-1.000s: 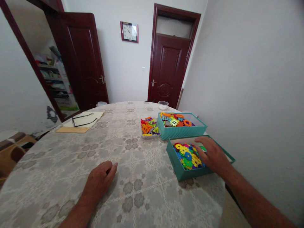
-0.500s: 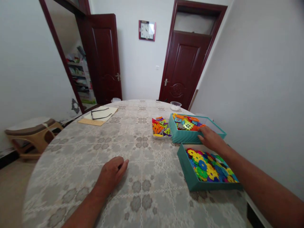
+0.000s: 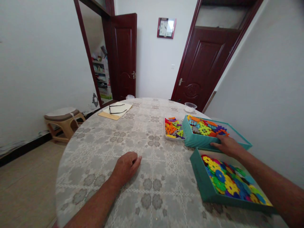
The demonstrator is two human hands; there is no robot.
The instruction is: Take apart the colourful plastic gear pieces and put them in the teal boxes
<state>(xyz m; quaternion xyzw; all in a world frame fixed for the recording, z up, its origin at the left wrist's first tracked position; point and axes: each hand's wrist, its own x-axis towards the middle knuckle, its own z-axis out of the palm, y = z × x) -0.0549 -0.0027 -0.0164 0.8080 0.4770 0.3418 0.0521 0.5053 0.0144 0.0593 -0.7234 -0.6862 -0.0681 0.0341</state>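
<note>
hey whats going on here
A person sits at a round table with a patterned cloth, with colourful plastic pieces in front of them. Their right hand lies on the front wall of a teal box of interlocking pieces. A second teal box of flower-shaped pieces sits open, nearer them. A clear tray of smaller pieces stands beside the first box. Their left hand rests on the cloth, holding nothing.

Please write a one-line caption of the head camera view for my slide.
Right hand between two teal boxes of colourful plastic toy pieces.
</note>
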